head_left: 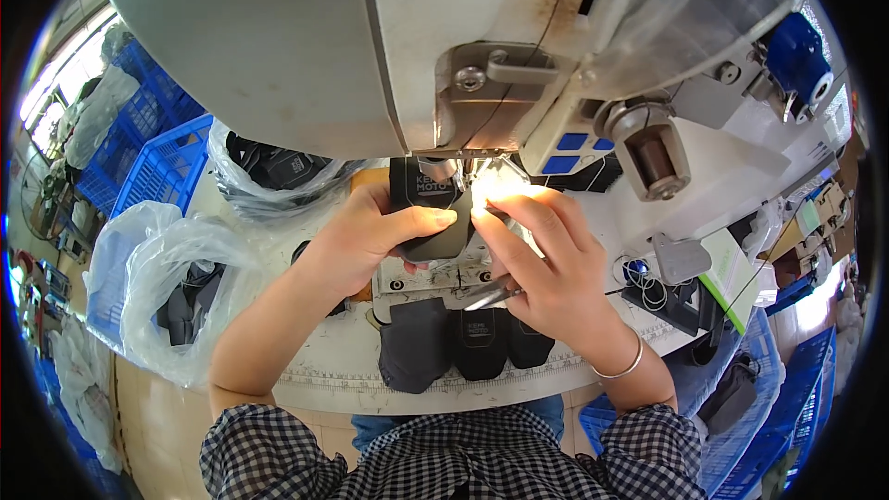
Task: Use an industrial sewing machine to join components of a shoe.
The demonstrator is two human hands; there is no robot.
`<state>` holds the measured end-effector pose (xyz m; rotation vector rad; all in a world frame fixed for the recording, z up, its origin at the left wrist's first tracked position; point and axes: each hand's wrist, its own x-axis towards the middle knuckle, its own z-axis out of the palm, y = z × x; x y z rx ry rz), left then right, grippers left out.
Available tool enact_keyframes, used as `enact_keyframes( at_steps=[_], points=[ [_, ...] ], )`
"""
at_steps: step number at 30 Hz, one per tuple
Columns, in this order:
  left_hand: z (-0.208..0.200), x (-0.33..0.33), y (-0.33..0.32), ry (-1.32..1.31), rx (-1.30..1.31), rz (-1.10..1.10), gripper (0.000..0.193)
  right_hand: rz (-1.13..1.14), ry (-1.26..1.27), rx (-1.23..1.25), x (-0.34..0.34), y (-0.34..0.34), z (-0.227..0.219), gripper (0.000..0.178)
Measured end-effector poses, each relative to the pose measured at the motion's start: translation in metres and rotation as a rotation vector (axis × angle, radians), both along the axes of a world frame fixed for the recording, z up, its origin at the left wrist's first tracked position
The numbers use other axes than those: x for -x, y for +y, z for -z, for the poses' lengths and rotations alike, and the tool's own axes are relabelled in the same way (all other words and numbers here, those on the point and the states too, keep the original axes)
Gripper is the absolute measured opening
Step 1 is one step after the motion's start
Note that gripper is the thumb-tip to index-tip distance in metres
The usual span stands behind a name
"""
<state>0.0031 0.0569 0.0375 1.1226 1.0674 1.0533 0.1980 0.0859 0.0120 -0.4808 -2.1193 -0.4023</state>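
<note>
A black fabric piece [435, 239] lies under the needle area [470, 171] of a sewing machine [278, 46]. My left hand [375, 227] is closed on its left side, thumb on top and fingers beneath. Close to the needle, my right hand [546, 264] has its fingertips together at the piece's right edge, where glare hides the detail. A slim metal tool [493, 293] sticks out from under the right hand's curled fingers; its exact kind is unclear. On the table edge below lie several black fabric pieces [479, 343] side by side.
Plastic bags [190, 278] with dark pieces stand at the left, by blue crates [162, 167]. A bobbin winder with brown thread [651, 157] is at the right. Further right are a green-edged box [732, 278] and a blue crate [750, 398] beside the table.
</note>
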Motion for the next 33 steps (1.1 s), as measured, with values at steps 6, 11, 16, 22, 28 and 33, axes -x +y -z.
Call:
enact_keyframes(
  at_steps=[6,11,16,22,28,33],
  points=[
    [0.009,0.003,0.008,0.045,-0.163,-0.015,0.025,-0.022,0.176,0.076,-0.02,-0.003,0.027,0.042],
    [0.002,0.004,0.014,-0.046,-0.093,0.023,0.011,0.079,0.26,0.1,-0.031,0.004,0.041,0.03],
    [0.005,0.009,0.02,-0.102,-0.091,0.072,0.016,0.074,0.28,0.113,-0.032,0.01,0.047,0.025],
    [0.003,0.007,0.023,-0.079,-0.064,-0.056,0.019,0.103,0.253,0.127,-0.032,0.01,0.05,0.026],
    [0.003,0.007,0.022,-0.06,-0.132,-0.09,0.018,0.115,0.257,0.181,-0.03,0.01,0.052,0.025],
    [-0.004,0.001,0.011,0.038,-0.135,0.006,0.012,0.123,0.246,0.21,-0.031,0.013,0.058,0.028]
  ],
)
